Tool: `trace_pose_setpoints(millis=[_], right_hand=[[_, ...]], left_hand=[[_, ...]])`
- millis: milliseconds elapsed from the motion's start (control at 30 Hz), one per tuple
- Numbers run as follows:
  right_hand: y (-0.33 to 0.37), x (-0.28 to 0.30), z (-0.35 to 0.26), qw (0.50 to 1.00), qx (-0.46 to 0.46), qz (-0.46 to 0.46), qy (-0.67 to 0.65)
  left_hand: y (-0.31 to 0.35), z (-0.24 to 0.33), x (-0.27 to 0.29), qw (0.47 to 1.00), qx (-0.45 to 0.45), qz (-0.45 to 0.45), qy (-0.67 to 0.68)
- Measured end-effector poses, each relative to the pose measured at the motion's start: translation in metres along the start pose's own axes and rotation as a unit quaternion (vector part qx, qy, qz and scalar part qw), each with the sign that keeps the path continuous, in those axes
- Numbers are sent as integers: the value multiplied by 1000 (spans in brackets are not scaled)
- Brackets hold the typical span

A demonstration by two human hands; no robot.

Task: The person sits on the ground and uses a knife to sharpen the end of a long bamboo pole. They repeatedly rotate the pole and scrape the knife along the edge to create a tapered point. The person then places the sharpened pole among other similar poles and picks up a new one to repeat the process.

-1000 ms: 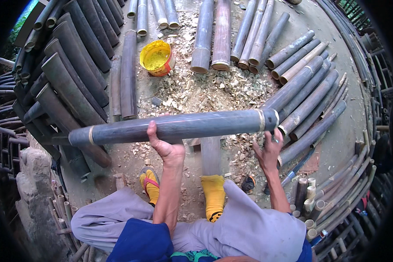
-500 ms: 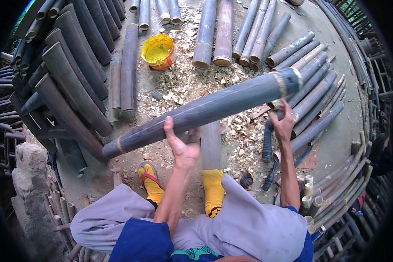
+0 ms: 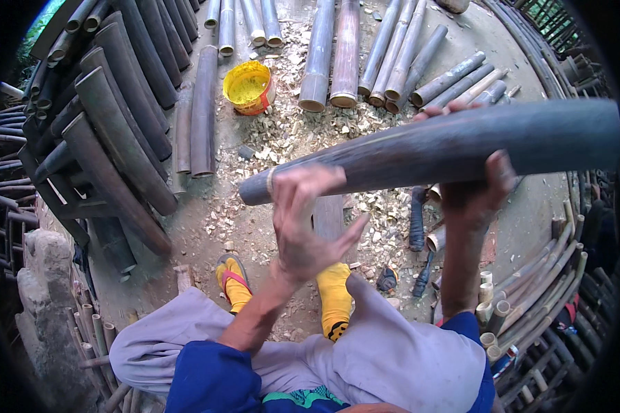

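A thick, dark bamboo tube (image 3: 406, 155) hangs in the air across my front, its left end lower and its right end raised. My right hand (image 3: 477, 189) grips it from below near the right part, thumb on the near side and fingertips showing over the far side. At the tube's pale ring near the left end is my left hand (image 3: 310, 224), slightly blurred, with fingers apart and thumb stretched out. It overlaps the tube, and I cannot tell whether it touches. Under the tube, a flat wooden piece (image 3: 328, 215) runs out from my yellow-socked foot (image 3: 335, 292).
Wood chips (image 3: 282, 144) cover the ground around a yellow bucket (image 3: 248, 88). Dark bamboo tubes (image 3: 117, 138) lean in rows at left; more tubes (image 3: 317, 62) lie ahead and at right. A black-wrapped handle (image 3: 417, 219) and bundled bamboo poles (image 3: 551, 282) lie to my right.
The bamboo tube has moved to the right and closer to me. My right hand has gone from beside its right end to gripping it; my left hand has come off its underside toward the left end.
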State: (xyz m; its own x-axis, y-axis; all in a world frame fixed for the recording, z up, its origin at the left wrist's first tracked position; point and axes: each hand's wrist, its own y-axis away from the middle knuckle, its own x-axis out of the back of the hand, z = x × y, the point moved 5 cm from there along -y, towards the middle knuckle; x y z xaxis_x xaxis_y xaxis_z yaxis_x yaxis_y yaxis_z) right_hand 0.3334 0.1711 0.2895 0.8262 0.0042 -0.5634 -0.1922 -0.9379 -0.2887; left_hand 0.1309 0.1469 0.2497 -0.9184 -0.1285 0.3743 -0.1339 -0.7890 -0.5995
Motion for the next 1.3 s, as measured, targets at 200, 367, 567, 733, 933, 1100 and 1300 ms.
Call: trace_pose_setpoints(millis=[200, 367, 567, 733, 933, 1100, 1300], right_hand=[[-24, -25, -36, 997, 68, -14, 46], [18, 2, 41, 958, -67, -102, 259], [120, 33, 144, 893, -244, -142, 352], [151, 49, 184, 893, -268, -153, 327], [150, 60, 201, 842, -149, -115, 506], [132, 74, 212, 849, -156, -71, 500], [117, 79, 224, 823, -120, -56, 552]], left_hand=[[-42, -35, -29, 989, 30, -103, 104], [-60, -20, -26, 923, 167, -125, 323], [-64, -46, -22, 916, 204, -52, 342], [-72, -44, 12, 883, 206, -68, 415], [-40, -34, 54, 940, 131, 15, 314], [-11, -22, 68, 932, -9, -21, 362], [-3, -23, 53, 951, -1, -15, 308]])
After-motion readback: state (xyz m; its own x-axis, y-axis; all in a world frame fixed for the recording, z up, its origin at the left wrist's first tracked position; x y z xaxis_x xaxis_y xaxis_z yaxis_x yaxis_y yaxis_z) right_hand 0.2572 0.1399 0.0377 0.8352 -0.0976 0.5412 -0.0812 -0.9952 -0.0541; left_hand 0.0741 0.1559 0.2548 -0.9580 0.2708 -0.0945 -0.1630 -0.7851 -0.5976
